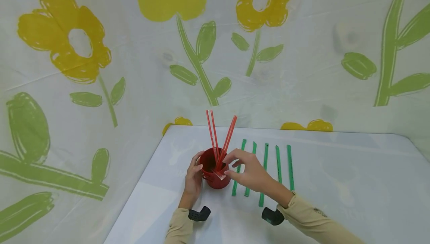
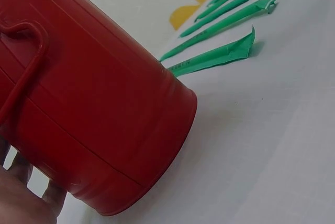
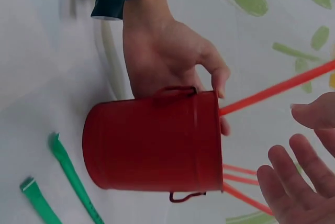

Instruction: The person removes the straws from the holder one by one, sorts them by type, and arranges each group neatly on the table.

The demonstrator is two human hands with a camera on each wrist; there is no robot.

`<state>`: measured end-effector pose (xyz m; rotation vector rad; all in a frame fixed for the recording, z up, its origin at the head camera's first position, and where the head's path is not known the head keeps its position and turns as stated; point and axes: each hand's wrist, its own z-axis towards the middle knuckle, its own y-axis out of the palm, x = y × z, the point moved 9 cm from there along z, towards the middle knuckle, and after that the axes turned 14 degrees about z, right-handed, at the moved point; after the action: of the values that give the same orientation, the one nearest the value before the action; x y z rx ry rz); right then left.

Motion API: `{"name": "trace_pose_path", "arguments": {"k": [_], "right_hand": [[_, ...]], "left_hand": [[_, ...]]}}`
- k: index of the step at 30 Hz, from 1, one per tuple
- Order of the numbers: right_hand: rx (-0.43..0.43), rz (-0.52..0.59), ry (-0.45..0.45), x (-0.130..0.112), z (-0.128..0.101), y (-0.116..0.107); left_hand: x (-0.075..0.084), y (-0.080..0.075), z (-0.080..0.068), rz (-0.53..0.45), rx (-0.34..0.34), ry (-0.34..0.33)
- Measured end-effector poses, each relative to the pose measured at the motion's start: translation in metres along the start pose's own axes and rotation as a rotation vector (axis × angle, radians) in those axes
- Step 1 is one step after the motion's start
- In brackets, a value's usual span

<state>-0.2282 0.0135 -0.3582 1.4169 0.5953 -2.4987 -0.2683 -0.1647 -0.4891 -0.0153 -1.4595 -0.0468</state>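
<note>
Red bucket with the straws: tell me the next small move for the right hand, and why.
Probably lift the right hand off the rim and reach for the nearest green wrapped straw. Four red straws already stand in the red bucket, the right hand's fingers look open and empty in the right wrist view, five green ones lie beside it, and the left hand steadies the bucket.

Soft, even daylight fills the room, with only faint shadows and no glare. The head view bows at its edges; the right wrist view is slightly blurred.
</note>
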Motion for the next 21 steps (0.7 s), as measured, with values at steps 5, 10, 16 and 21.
{"name": "trace_pose_path", "arguments": {"k": [5, 10, 16, 21], "right_hand": [[-0.038, 0.035, -0.023, -0.001, 0.003, 0.014], [-0.039, 0.054, -0.012, 0.0, 0.004, 0.02], [-0.029, 0.06, -0.004, 0.004, 0.004, 0.025], [0.0, 0.063, -0.01, 0.009, 0.003, 0.029]], "left_hand": [[-0.001, 0.001, 0.0, 0.002, -0.001, -0.011], [-0.001, 0.001, 0.001, 0.007, -0.006, -0.016], [0.0, 0.001, 0.001, 0.012, -0.004, -0.01], [0.001, -0.001, 0.0, 0.028, -0.001, -0.005]]}}
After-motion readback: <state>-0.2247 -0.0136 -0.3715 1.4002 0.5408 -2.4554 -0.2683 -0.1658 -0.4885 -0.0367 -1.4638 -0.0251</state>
